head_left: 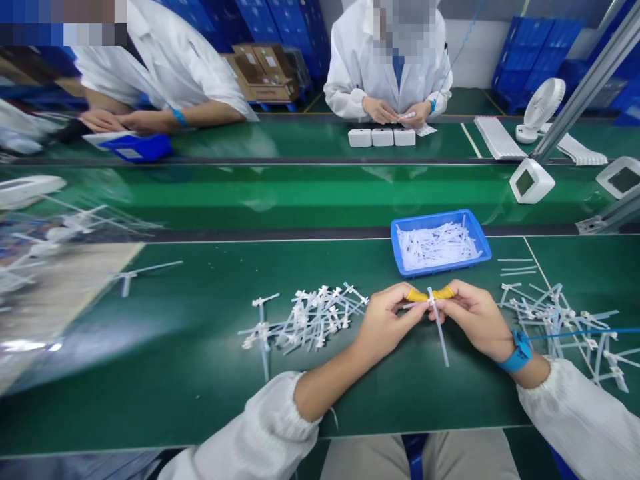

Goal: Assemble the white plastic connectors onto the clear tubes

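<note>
Between my two hands is a small white connector with thin translucent tubes, one tube pointing down toward me. My left hand pinches it from the left and my right hand from the right, fingertips almost meeting. Yellow covers sit on a finger of each hand. Left of my hands lies a pile of similar tube-and-connector pieces. More such pieces are scattered to the right, by my blue wrist strap. A blue tray beyond my hands holds many short white tubes.
Three loose tubes lie right of the tray. A blurred heap of parts is at far left. Across the green conveyor, two people in white coats work near three white boxes. A metal post slants at right.
</note>
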